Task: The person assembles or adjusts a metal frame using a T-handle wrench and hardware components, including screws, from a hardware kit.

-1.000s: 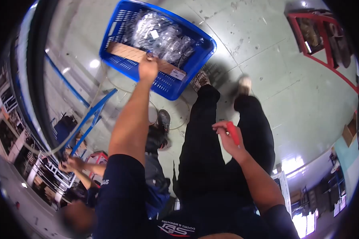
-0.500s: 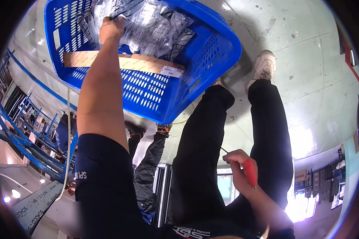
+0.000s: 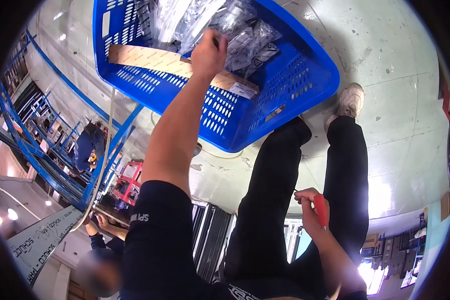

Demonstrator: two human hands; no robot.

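My left hand (image 3: 210, 54) reaches into a blue plastic basket (image 3: 305, 95), fingers curled together over clear plastic bags (image 3: 185, 22). A small dark patch shows at its fingertips; I cannot tell what they hold. Just under the wrist lies a long brown cardboard strip (image 3: 145, 57) with a white label (image 3: 244, 90) at one end. Low in front of my legs, my right hand (image 3: 312, 212) is closed around a red-handled tool (image 3: 321, 209). The tool's thin dark shaft pokes out past the thumb, and a short dark tip shows below the handle.
A person (image 3: 102, 250) works at the lower left beside a printed profile (image 3: 40, 245). Blue metal racking (image 3: 55, 107) runs along the left, with another person (image 3: 87, 147) behind it. A red frame (image 3: 129, 182) stands on the floor. Dark profiles (image 3: 210, 232) stand beyond my legs.
My left hand has moved from the bags on the basket's left side to the right, nearer the cardboard strip. The view has shifted; the right hand still holds the red-handled tool.
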